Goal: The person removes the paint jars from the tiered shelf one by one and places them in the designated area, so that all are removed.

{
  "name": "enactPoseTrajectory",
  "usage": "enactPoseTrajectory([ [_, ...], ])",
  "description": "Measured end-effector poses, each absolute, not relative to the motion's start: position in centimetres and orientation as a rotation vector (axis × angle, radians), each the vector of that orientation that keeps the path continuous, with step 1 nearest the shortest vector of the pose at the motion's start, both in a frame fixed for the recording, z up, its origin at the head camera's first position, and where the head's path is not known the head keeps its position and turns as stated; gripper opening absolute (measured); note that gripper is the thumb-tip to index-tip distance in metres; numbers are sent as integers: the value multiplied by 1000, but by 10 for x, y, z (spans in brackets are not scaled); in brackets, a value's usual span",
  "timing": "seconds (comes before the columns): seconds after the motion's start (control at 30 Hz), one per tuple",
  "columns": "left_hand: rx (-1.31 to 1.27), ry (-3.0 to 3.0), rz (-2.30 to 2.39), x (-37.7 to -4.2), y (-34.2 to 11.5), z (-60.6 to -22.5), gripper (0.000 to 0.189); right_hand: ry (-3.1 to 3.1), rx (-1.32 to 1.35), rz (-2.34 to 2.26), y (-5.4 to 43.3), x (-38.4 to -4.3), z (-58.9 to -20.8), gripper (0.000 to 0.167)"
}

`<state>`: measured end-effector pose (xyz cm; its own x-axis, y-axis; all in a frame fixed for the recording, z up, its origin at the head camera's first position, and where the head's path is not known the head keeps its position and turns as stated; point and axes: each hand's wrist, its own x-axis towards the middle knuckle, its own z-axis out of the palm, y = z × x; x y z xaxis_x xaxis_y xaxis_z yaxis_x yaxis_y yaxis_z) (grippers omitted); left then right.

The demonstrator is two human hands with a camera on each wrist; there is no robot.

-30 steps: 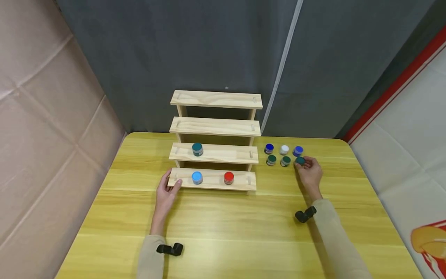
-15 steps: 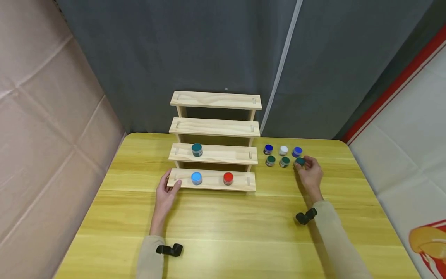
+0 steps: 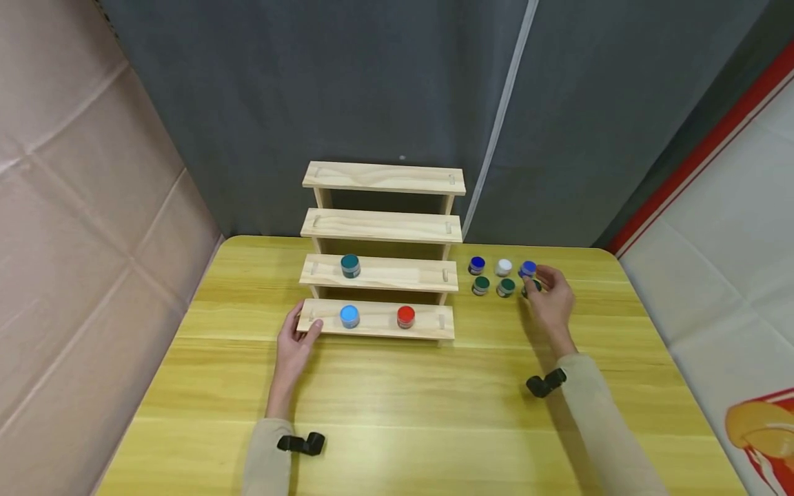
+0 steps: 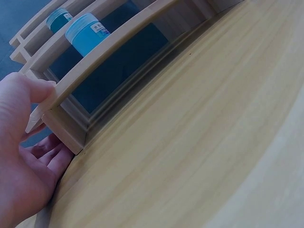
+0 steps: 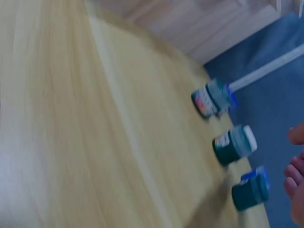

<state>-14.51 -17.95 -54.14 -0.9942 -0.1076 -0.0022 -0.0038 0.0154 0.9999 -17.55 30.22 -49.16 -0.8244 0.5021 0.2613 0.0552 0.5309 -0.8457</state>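
My left hand (image 3: 295,348) grips the left end of the lowest step of a wooden stepped rack (image 3: 381,226). In the left wrist view its thumb lies over the step's top and the fingers curl beside the support. On the lowest step stand a light-blue paint jar (image 3: 350,316) and a red paint jar (image 3: 406,317); one step up stands a teal paint jar (image 3: 350,266). My right hand (image 3: 554,303) hovers over the rightmost green paint jar (image 5: 249,192), partly hiding it in the head view. Its thumb and fingers are apart, with nothing between them in the right wrist view.
Beside the rack, two more green jars (image 3: 505,287) stand in the front row. Behind them are a dark-blue jar (image 3: 476,265), a white-lidded jar (image 3: 504,267) and a blue jar (image 3: 528,268). A grey curtain (image 3: 310,89) hangs behind the wooden table (image 3: 397,420).
My right hand has released the rightmost green jar and risen slightly, its fingers now near the blue jar behind. My left hand keeps its hold on the rack.
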Motion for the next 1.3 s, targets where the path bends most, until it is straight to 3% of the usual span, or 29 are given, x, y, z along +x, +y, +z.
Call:
enactPoseTrajectory([
  [1.3,101,-2188,-2122,-145,-179,-542,64,-2149,-19,1669,193,-150,-416,41],
])
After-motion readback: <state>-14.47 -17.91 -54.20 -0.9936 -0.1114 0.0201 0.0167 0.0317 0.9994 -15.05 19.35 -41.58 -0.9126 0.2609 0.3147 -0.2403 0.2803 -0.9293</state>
